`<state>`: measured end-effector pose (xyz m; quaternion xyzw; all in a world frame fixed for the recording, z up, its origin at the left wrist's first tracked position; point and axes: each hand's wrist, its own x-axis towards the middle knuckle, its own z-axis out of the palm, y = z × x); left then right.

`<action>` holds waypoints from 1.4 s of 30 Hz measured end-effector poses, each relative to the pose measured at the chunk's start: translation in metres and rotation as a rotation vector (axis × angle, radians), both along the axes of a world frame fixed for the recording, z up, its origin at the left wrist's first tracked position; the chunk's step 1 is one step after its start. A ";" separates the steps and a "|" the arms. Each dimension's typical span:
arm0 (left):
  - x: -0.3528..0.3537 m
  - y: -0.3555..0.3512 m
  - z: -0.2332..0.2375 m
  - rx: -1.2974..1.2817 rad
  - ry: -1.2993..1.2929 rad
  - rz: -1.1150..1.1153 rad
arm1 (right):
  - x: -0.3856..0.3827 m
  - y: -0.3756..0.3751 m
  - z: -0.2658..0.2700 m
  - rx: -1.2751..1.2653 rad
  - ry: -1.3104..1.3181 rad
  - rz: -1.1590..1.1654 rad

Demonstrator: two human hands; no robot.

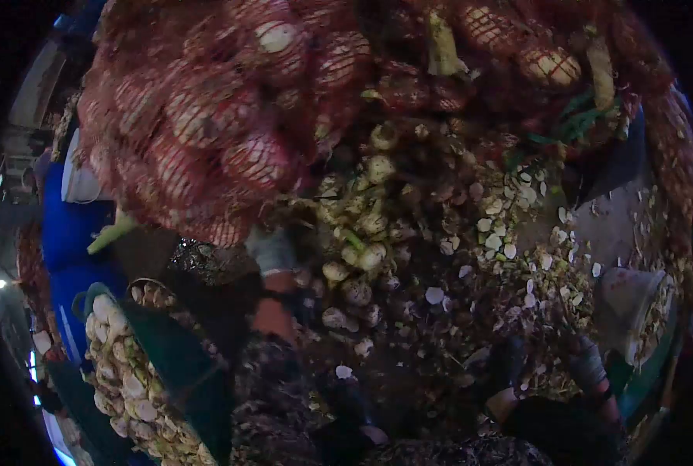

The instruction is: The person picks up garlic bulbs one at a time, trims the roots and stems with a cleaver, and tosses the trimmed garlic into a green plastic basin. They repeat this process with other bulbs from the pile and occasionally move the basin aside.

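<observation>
My left hand (271, 252), in a grey glove, reaches up to the lower edge of a red mesh sack (199, 132) full of garlic bulbs. Its fingers are hidden at the sack's edge, so I cannot see whether they grip the netting. Beside it lies a heap of loose garlic bulbs (362, 256), some with green stems. My right hand (587, 363), also gloved, is low at the right, over scattered skins and cut garlic pieces. It is dim there and its fingers do not show clearly.
A green container (179, 353) packed with garlic bulbs (129, 388) stands at the lower left. At the right a pale bucket (630, 307) lies tilted among trimmings. More red mesh sacks (502, 39) line the back. White cut pieces (502, 233) litter the middle right.
</observation>
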<state>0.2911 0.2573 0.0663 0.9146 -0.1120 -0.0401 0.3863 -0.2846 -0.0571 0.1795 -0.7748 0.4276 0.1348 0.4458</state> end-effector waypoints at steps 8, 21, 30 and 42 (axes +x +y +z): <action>0.044 -0.022 -0.053 0.973 -0.165 -0.791 | -0.035 -0.010 0.014 0.119 0.077 -0.079; -0.238 -0.012 -0.035 0.496 0.067 -0.831 | 0.008 0.060 0.073 0.449 -0.277 -0.621; -0.287 0.089 0.041 0.770 0.340 -0.139 | 0.052 0.073 0.088 -0.380 -0.171 0.312; -0.194 0.024 -0.021 0.263 -0.062 -0.513 | 0.056 0.053 0.049 -0.248 -0.346 0.215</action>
